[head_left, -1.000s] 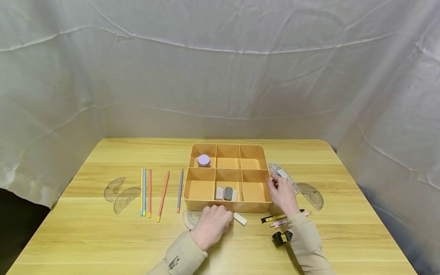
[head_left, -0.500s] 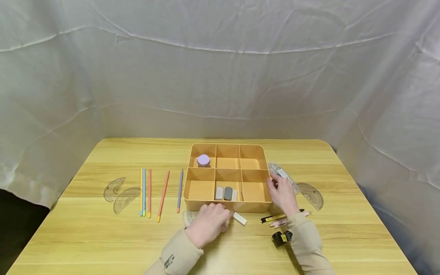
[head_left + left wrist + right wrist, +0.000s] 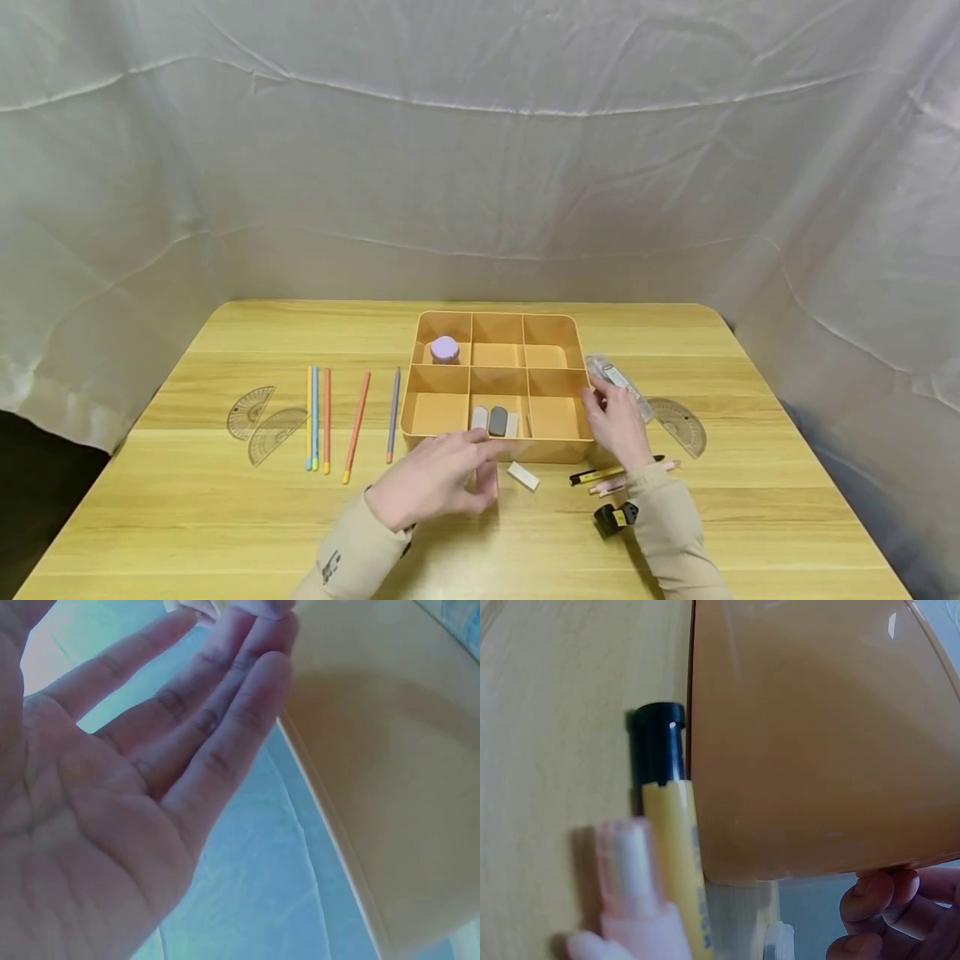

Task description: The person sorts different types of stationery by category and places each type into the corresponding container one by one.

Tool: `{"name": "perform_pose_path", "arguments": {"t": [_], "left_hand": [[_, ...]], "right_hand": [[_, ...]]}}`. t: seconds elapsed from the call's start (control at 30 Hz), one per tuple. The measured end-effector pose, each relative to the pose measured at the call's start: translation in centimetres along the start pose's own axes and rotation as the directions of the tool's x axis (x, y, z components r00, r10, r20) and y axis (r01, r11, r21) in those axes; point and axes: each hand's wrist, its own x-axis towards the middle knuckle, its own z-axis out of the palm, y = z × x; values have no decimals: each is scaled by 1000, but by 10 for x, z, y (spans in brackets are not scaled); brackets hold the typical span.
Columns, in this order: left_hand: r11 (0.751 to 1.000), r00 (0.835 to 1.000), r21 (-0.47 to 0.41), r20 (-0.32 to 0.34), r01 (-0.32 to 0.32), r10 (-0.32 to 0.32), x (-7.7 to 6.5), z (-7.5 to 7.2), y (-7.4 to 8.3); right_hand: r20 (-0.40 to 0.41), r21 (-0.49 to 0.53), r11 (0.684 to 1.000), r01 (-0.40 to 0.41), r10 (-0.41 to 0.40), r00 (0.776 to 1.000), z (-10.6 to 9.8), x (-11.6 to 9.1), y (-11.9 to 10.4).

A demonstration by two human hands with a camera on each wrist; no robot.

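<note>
My left hand (image 3: 438,479) hovers by the front wall of an orange six-compartment organizer box (image 3: 442,448), its fingers spread and extended. In the left wrist view the left palm (image 3: 90,810) shows, holding nothing. A white eraser (image 3: 523,476) lies on the table just right of its fingertips. My right hand (image 3: 621,423) rests at the box's right side; in the right wrist view its fingertips (image 3: 874,885) touch the box edge, the thumb apart. Inside the front middle compartment sit a grey eraser (image 3: 498,422) and pale erasers (image 3: 479,420). A purple-lidded round item (image 3: 445,349) stands in the back left compartment.
Left of the box lie several pencils (image 3: 358,425) and two clear protractors (image 3: 276,435). On the right are a clear case (image 3: 618,379), another protractor (image 3: 679,427), a yellow-black pen-like tool (image 3: 596,477), pink pens (image 3: 609,488) and a small black item (image 3: 611,520).
My left hand has risen and shifted slightly left, its fingers opening from a curled pose. It now covers the spot where a clear protractor showed. The right hand has stayed put.
</note>
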Motion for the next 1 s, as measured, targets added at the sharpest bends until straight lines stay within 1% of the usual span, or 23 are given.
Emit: {"name": "perform_pose_path", "arguments": {"t": [0.07, 0.13, 0.2, 0.27, 0.33, 0.4, 0.47, 0.53, 0.6, 0.73, 0.83, 0.93, 0.97, 1.0], "left_hand": [[999, 999, -18, -26, -36, 36, -2, -2, -2], [998, 999, -43, -24, -44, 43, -3, -4, -4], [997, 1000, -76, 2, -23, 23, -3, -6, -4], [992, 1000, -128, 28, 17, -14, -2, -7, -3], [987, 998, -150, 27, 51, -48, -1, -8, -4], [984, 997, -162, -3, 74, -75, 0, -7, -4], [983, 995, -164, -57, 77, -87, 2, -5, -6], [984, 989, -158, -108, 83, -100, 3, -3, -8], [984, 983, -154, -142, 94, -116, 4, 0, -10], [990, 970, -80, -204, 119, -133, 10, 6, -13], [992, 961, 18, -253, 121, -113, 19, 11, -16], [986, 960, 115, -267, 124, -89, 28, 14, -19], [981, 961, 147, -264, 125, -83, 31, 15, -20], [976, 964, 171, -251, 136, -90, 34, 15, -21]], "right_hand": [[-3, -1, 1000, 5, -5, 1000, 0, 0, 0], [-7, -4, 1000, 12, -12, 1000, 1, 0, 0], [-12, -8, 1000, 18, -18, 1000, 1, 0, 1], [-16, -11, 1000, 24, -24, 1000, 1, 0, 1], [-19, -10, 1000, 25, -25, 1000, 1, 0, 1], [-20, -6, 1000, 24, -24, 1000, 1, 0, 1], [-18, -3, 1000, 23, -23, 1000, 1, 0, 2], [-14, -4, 1000, 22, -22, 1000, 2, 0, 2], [-5, -1, 1000, 16, -16, 1000, 2, 0, 2], [13, 4, 1000, 2, -2, 1000, 2, 0, 2], [8, 5, 1000, -3, 2, 1000, 1, 0, 2], [2, 3, 1000, 1, -1, 1000, 1, 0, 2], [1, 2, 1000, 1, -1, 1000, 1, 0, 2], [1, 2, 1000, 2, -2, 1000, 1, 0, 2]]}}
